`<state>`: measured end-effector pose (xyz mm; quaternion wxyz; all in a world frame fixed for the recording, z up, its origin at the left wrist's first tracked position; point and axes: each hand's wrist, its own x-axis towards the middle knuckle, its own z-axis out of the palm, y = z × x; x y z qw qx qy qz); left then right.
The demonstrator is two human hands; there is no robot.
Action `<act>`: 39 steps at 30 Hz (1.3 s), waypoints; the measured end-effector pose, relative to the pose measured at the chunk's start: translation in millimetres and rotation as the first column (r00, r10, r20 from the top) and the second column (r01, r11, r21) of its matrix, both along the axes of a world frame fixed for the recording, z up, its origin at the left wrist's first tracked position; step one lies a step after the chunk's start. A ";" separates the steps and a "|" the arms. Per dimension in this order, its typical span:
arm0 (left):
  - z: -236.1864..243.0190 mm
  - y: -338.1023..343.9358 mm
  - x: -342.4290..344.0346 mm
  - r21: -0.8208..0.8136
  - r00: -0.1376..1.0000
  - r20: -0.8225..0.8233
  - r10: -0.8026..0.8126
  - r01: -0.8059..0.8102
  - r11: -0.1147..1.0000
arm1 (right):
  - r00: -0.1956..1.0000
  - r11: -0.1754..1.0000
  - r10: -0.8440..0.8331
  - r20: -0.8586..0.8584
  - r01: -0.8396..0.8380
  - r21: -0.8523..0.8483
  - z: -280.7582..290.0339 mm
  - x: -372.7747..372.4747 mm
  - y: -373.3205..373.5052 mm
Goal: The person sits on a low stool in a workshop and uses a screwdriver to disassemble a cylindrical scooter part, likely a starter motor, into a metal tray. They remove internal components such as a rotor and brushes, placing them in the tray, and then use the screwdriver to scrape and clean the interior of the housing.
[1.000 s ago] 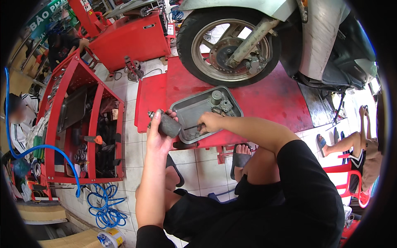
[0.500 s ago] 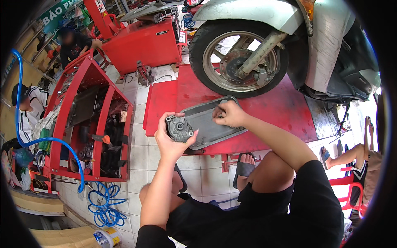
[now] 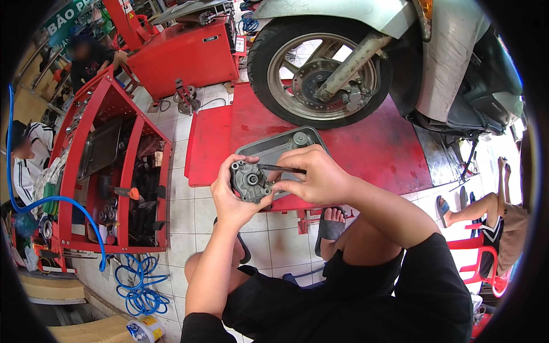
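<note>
My left hand [image 3: 231,203] is wrapped round a round grey metal housing [image 3: 250,178], an engine-type part with bolt lugs on its rim and a hub in the middle. My right hand [image 3: 321,174] is closed on a thin dark rod-like tool [image 3: 291,169], which points left across the top of the housing. The right thumb and fingertips touch the housing's right edge; any small piece pinched there is too small to make out. Just beyond both hands lies a grey metal tray [image 3: 260,146] with a small round metal part [image 3: 299,139] in its far corner.
The tray sits on a red lift platform [image 3: 366,154], under a scooter's front wheel [image 3: 320,74]. To the left stands a red tool cart [image 3: 114,171], with a blue hose [image 3: 137,283] coiled on the tiles. Other people are at the left and right edges.
My right hand has come from over the tray to the housing, and the dark tool now lies across the housing. My left hand still holds the housing. The whole view has shifted slightly.
</note>
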<state>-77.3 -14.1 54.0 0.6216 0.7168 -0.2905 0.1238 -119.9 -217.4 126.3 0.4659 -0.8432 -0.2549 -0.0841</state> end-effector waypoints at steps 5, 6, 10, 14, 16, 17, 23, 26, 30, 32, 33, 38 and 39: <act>-1.5 -0.6 2.9 -0.113 0.986 -0.152 -0.062 0.045 0.993 | 0.993 0.996 -0.082 -0.089 0.079 -0.034 2.6 3.4 -4.7; -1.2 -0.3 4.1 -0.240 0.951 -0.266 -0.160 0.096 0.966 | 0.980 0.992 -0.128 -0.155 0.123 -0.040 5.0 3.5 -5.5; -15.0 -0.8 8.9 -0.792 0.509 -0.528 -0.680 -0.004 0.611 | 0.974 0.989 -0.142 -0.178 0.146 0.011 3.4 5.6 -5.3; -20.4 -4.7 10.2 -0.880 0.332 -0.470 -0.818 -0.105 0.463 | 0.986 0.989 -0.109 -0.123 0.120 0.090 -2.9 7.4 -0.8; -18.3 -6.5 9.5 -0.885 0.285 -0.463 -0.839 -0.108 0.452 | 0.987 0.982 -0.119 -0.105 0.133 0.136 -12.2 8.0 1.8; -16.4 -7.4 9.0 -0.888 0.262 -0.460 -0.848 -0.110 0.447 | 0.987 0.977 -0.127 -0.096 0.142 0.162 -16.1 8.9 3.5; -6.2 -13.8 4.3 -0.891 0.246 -0.455 -0.856 -0.129 0.436 | 0.951 0.970 -0.156 -0.265 0.199 0.141 -15.5 10.6 15.4; -3.1 -17.8 1.9 -0.879 0.245 -0.475 -0.845 -0.161 0.448 | 0.947 0.973 -0.194 -0.256 0.220 0.076 -10.1 12.0 20.5; -7.1 -22.9 1.4 -0.874 0.253 -0.485 -0.837 -0.162 0.457 | 0.962 0.972 -0.222 -0.158 0.231 0.039 -13.7 16.0 22.7; -15.6 -21.1 5.1 -0.896 0.259 -0.443 -0.858 -0.145 0.419 | 0.970 0.974 -0.216 -0.111 0.222 0.049 -14.6 16.9 23.7; -12.1 -23.5 4.1 -0.880 0.266 -0.474 -0.839 -0.150 0.450 | 0.972 0.974 -0.215 -0.090 0.220 0.053 -16.1 17.2 22.8; -4.9 -26.9 0.4 -0.862 0.261 -0.504 -0.823 -0.085 0.501 | 0.972 0.972 -0.213 -0.096 0.221 0.085 -20.5 19.7 21.5; -3.2 -27.8 -0.5 -0.852 0.267 -0.520 -0.812 -0.099 0.513 | 0.973 0.973 -0.213 -0.092 0.220 0.076 -21.0 20.0 20.8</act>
